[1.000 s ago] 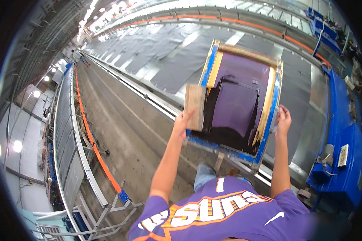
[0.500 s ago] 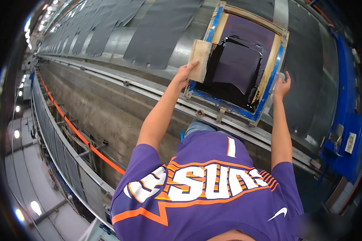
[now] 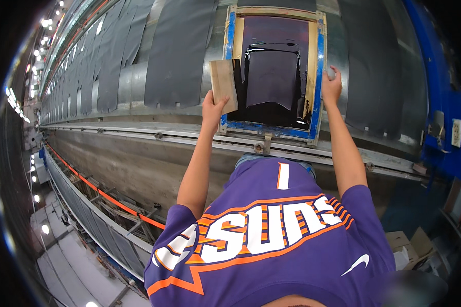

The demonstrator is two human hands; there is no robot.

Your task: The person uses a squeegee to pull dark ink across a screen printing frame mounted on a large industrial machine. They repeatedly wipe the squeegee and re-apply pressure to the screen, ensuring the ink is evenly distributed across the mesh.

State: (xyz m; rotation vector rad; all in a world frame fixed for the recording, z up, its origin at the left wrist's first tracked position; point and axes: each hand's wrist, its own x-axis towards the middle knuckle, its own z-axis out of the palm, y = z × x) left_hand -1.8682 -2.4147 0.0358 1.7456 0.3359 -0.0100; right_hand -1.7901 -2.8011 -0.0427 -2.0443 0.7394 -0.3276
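My left hand (image 3: 214,108) grips a wooden squeegee (image 3: 222,86), thumb across its pale face. The squeegee stands at the left rim of a screen-printing frame (image 3: 320,61), its dark edge toward the mesh. Glossy black ink (image 3: 274,113) lies on the mesh around a duller dark rectangular area. Beside the frame's right rim, my right hand (image 3: 332,89) has its fingers curled around a small rounded grey thing (image 3: 331,73), whose kind I cannot make out. Whether that thing is fixed to the frame is also unclear.
Dark fabric-like panels (image 3: 176,56) lie along the long metal table (image 3: 133,84). A metal rail (image 3: 189,137) runs along its near edge. Blue machinery (image 3: 445,107) stands at right, with an open cardboard box (image 3: 412,245) below. An orange strip (image 3: 107,195) follows the railing at left.
My view has turned, so the frame and both hands appear farther left and straighter. The squeegee remains in my left hand at the left rim; my right hand stays by the right rim.
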